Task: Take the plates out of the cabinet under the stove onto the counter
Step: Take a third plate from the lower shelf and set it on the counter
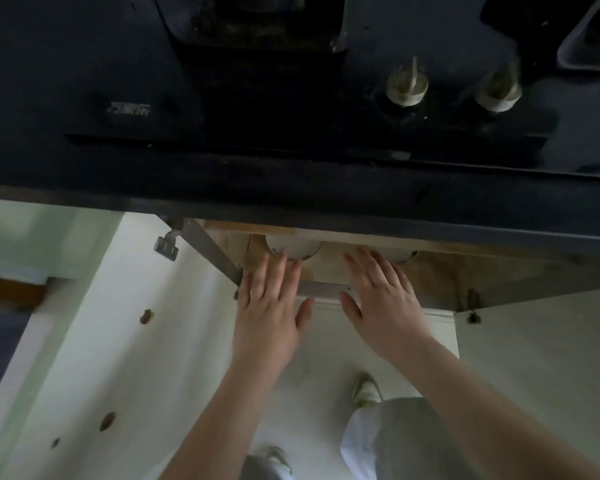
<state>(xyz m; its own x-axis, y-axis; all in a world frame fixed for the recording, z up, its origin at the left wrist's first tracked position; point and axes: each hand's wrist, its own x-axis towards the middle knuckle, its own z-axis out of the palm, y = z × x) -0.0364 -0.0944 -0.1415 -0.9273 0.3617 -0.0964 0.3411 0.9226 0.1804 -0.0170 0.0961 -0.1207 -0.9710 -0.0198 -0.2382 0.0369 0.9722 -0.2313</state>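
The cabinet under the stove stands open, its wooden shelf [329, 268] showing below the counter edge. A white plate [291, 244] lies on the shelf, mostly hidden under the counter. A second white plate [395, 255] peeks out further right. My left hand [269, 306] reaches toward the first plate with straight fingers, the fingertips at its rim. My right hand [381, 299] is spread flat over the shelf's front, fingertips near the second plate. Neither hand holds anything.
The black glass stove [257, 98] with two knobs [406, 85] fills the top, and the dark counter edge [326, 199] overhangs the cabinet. White cabinet doors [125, 341] swing open at left and right. My feet [366, 389] stand on the pale floor.
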